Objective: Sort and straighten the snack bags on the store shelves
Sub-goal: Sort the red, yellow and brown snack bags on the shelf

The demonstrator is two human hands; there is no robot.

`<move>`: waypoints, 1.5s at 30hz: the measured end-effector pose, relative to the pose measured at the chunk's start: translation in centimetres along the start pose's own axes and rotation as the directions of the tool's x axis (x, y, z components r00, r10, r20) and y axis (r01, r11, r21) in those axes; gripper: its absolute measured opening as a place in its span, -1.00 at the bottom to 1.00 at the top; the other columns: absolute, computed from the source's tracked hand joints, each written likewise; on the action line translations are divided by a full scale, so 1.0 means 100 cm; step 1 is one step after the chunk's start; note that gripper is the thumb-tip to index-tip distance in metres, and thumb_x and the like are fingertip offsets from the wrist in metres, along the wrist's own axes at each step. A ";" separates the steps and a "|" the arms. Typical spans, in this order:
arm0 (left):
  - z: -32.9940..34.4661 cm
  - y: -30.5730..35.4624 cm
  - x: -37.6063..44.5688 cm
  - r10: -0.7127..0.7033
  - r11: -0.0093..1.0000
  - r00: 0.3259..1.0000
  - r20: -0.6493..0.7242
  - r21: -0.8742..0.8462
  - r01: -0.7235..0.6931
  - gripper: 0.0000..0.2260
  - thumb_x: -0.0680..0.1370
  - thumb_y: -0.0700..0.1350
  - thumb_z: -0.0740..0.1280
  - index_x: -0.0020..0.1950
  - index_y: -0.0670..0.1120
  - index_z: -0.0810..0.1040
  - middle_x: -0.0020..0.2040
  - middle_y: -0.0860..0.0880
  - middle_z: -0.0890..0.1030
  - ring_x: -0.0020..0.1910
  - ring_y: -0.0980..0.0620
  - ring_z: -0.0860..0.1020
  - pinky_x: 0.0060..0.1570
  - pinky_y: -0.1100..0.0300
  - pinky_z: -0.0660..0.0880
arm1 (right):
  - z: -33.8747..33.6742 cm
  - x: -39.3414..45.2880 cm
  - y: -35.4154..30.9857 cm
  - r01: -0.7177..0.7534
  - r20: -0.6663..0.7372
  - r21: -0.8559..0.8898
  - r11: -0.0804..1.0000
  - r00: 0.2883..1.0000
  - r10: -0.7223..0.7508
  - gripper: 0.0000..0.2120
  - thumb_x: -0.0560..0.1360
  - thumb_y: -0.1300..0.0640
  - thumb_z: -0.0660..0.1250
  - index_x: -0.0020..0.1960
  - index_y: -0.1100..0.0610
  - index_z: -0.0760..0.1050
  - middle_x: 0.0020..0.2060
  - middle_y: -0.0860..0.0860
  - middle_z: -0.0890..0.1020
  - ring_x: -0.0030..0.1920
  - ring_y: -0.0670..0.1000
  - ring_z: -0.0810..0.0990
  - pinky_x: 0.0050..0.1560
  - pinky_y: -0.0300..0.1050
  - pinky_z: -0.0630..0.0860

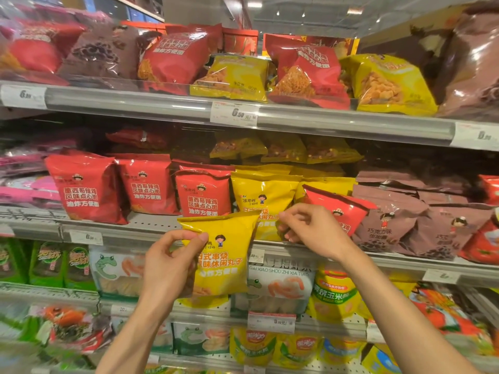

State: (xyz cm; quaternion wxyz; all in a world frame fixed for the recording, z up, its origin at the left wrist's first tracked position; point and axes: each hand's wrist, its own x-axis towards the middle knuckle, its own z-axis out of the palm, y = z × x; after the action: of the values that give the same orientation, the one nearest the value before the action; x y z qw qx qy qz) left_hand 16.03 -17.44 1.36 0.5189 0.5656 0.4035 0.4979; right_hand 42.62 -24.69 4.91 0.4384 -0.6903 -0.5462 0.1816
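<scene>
The far-left edge of the view is blurred, so the pink and green bags there cannot be read. The left hand [168, 261] covers the lower left part of the yellow snack bag [225, 255], which it holds in front of the middle shelf [151, 224]; thumb and curled fingers [199, 237] pinch the bag near its upper left corner. The right hand [310, 229] has its fingers curled at the lower edge of a second yellow bag [260, 197] standing on that shelf; whether they grip that bag cannot be determined, since the fingertips lie against the packaging. A tilted red bag [343, 205] leans just beside this hand, partly behind it. The shelving is grey metal with price tags [234, 113] on its front rails. Above the top shelf [135, 99], a ceiling with spot lights is visible.
</scene>
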 end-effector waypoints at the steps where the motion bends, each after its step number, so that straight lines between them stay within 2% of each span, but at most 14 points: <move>1: 0.003 -0.002 0.001 -0.001 1.000 1.000 0.017 -0.017 0.001 -0.81 0.49 -0.05 0.51 -0.05 -0.16 0.63 -0.38 -0.18 0.45 -0.42 0.00 0.34 -0.45 0.24 0.31 | 0.001 -0.006 0.004 -0.006 0.044 0.040 0.999 0.999 0.005 -0.76 0.56 -0.12 0.39 0.07 0.02 0.65 -0.12 0.05 0.76 -0.10 0.04 0.75 0.08 0.12 0.67; 4: 0.019 -0.005 0.001 -0.008 0.997 0.997 0.079 -0.073 0.014 -0.82 0.47 -0.05 0.52 -0.08 -0.13 0.64 -0.45 -0.12 0.44 -0.41 -0.03 0.33 -0.35 0.14 0.25 | 0.007 -0.027 0.015 -0.051 0.220 0.112 0.992 0.975 0.025 -0.55 0.51 -0.17 0.40 0.35 -0.04 0.52 0.21 -0.04 0.67 0.17 -0.19 0.65 0.25 -0.18 0.58; 7: 0.042 -0.004 -0.005 -0.006 0.994 0.983 0.182 -0.103 0.025 -0.77 0.42 0.00 0.52 -0.08 -0.13 0.63 -0.46 -0.12 0.43 -0.46 -0.01 0.33 -0.41 0.18 0.25 | 0.014 -0.045 0.024 -0.107 0.340 0.276 0.955 0.940 0.006 -0.50 0.54 -0.03 0.44 0.44 -0.02 0.43 0.33 -0.10 0.61 0.33 -0.14 0.57 0.36 -0.18 0.48; 11: 0.075 -0.004 -0.012 0.014 0.995 0.956 0.292 -0.096 0.014 -0.70 0.38 0.04 0.51 -0.08 -0.16 0.61 -0.47 -0.10 0.45 -0.51 0.06 0.36 -0.46 0.27 0.31 | 0.001 -0.059 0.037 -0.145 0.176 0.433 0.890 0.982 0.075 -0.53 0.46 0.11 0.50 0.35 0.04 0.51 0.23 -0.09 0.69 0.28 -0.06 0.63 0.28 -0.13 0.55; 16: 0.115 0.002 -0.012 0.026 0.997 0.936 0.350 -0.072 -0.001 -0.77 0.54 -0.04 0.41 0.04 -0.20 0.58 -0.37 0.03 0.62 -0.41 0.11 0.55 -0.35 0.21 0.49 | -0.050 -0.078 0.059 -0.153 0.066 0.332 0.931 0.988 0.139 -0.73 0.50 0.18 0.47 0.14 -0.07 0.56 -0.01 -0.45 0.67 0.06 -0.48 0.57 0.05 -0.51 0.44; 18: 0.130 0.004 -0.008 0.073 0.997 0.941 0.330 0.008 -0.080 -0.82 0.58 -0.06 0.40 0.13 -0.10 0.57 -0.32 0.04 0.64 -0.36 0.05 0.58 -0.30 0.09 0.53 | -0.073 -0.087 0.070 -0.135 0.022 0.320 0.938 0.991 0.135 -0.70 0.45 0.11 0.48 0.16 -0.04 0.58 0.06 -0.34 0.70 0.14 -0.35 0.61 0.19 -0.37 0.46; 20: 0.146 0.006 -0.004 0.135 0.976 0.935 0.328 0.119 -0.183 -0.73 0.56 -0.01 0.44 0.22 -0.01 0.53 -0.17 -0.02 0.66 -0.28 -0.03 0.62 -0.17 0.05 0.56 | -0.092 -0.095 0.078 -0.116 -0.025 0.321 0.940 0.991 0.131 -0.62 0.41 0.03 0.49 0.22 0.00 0.59 0.16 -0.17 0.71 0.25 -0.14 0.63 0.35 -0.05 0.47; 23: 0.172 0.011 0.003 0.236 0.918 0.903 0.360 0.222 -0.328 -0.49 0.52 0.00 0.49 0.41 0.00 0.40 0.06 0.24 0.58 -0.30 0.25 0.61 -0.08 0.26 0.55 | -0.118 -0.103 0.091 -0.107 -0.045 0.372 0.922 0.990 0.133 -0.62 0.42 0.01 0.50 0.22 0.02 0.60 0.17 -0.06 0.72 0.25 -0.03 0.65 0.39 0.17 0.47; 27: 0.193 0.012 0.016 0.227 0.877 0.890 0.395 0.315 -0.363 -0.20 0.44 0.12 0.55 0.57 0.03 0.24 -0.01 0.30 0.58 -0.28 0.11 0.69 -0.01 -0.02 0.63 | -0.136 -0.105 0.106 -0.110 -0.038 0.399 0.910 0.990 0.136 -0.44 0.29 -0.26 0.59 0.23 -0.12 0.62 0.26 -0.05 0.67 0.36 0.03 0.58 0.43 0.17 0.43; 29: 0.201 0.011 0.020 0.223 0.881 0.882 0.415 0.303 -0.365 -0.31 0.45 0.14 0.54 0.48 0.07 0.29 0.09 0.28 0.61 -0.30 0.11 0.69 -0.05 0.05 0.64 | -0.142 -0.102 0.114 -0.110 -0.034 0.398 0.911 0.990 0.134 -0.51 0.37 -0.15 0.59 0.25 -0.07 0.61 0.27 -0.06 0.67 0.37 0.02 0.56 0.41 0.12 0.45; 32: 0.209 0.014 0.022 0.260 0.870 0.892 0.370 0.312 -0.382 -0.49 0.49 0.07 0.52 0.36 -0.01 0.43 -0.03 0.16 0.68 -0.40 0.19 0.62 -0.27 0.25 0.56 | -0.146 -0.096 0.117 -0.110 -0.011 0.401 0.910 0.992 0.125 -0.59 0.43 0.16 0.48 0.27 0.10 0.58 0.18 -0.06 0.71 0.27 -0.04 0.64 0.17 -0.17 0.60; 36: 0.207 0.012 0.020 0.202 0.927 0.927 0.316 0.245 -0.286 -0.47 0.49 0.09 0.51 0.35 -0.11 0.46 -0.21 0.00 0.70 -0.42 -0.01 0.67 -0.27 -0.09 0.65 | -0.148 -0.090 0.118 -0.106 0.008 0.420 0.902 0.994 0.113 -0.57 0.41 0.19 0.46 0.27 0.15 0.57 0.16 -0.07 0.72 0.21 -0.08 0.66 0.12 -0.23 0.60; 41: 0.202 0.020 0.013 0.215 0.960 0.953 0.212 0.134 -0.246 -0.67 0.51 -0.02 0.52 0.18 -0.03 0.48 -0.19 0.04 0.61 -0.49 0.04 0.63 -0.48 0.17 0.53 | -0.151 -0.085 0.125 -0.082 -0.015 0.435 0.897 0.995 0.099 -0.58 0.41 0.20 0.46 0.26 0.15 0.57 0.19 0.00 0.71 0.25 -0.01 0.65 0.24 -0.09 0.58; 45: 0.188 0.028 0.007 0.192 0.976 0.967 0.168 0.071 -0.206 -0.65 0.50 -0.05 0.53 0.15 -0.16 0.49 -0.26 0.11 0.65 -0.51 -0.01 0.62 -0.54 0.24 0.46 | -0.151 -0.085 0.128 -0.087 -0.020 0.466 0.881 0.994 0.109 -0.59 0.42 0.22 0.45 0.27 0.15 0.57 0.18 0.02 0.71 0.23 0.02 0.67 0.19 -0.09 0.62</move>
State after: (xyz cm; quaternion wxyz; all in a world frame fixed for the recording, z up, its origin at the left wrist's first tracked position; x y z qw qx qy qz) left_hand 34.47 -20.59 4.92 0.4717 0.6637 0.3233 0.4822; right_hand 58.41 -38.85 0.96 0.5932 -0.5961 -0.4413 0.3132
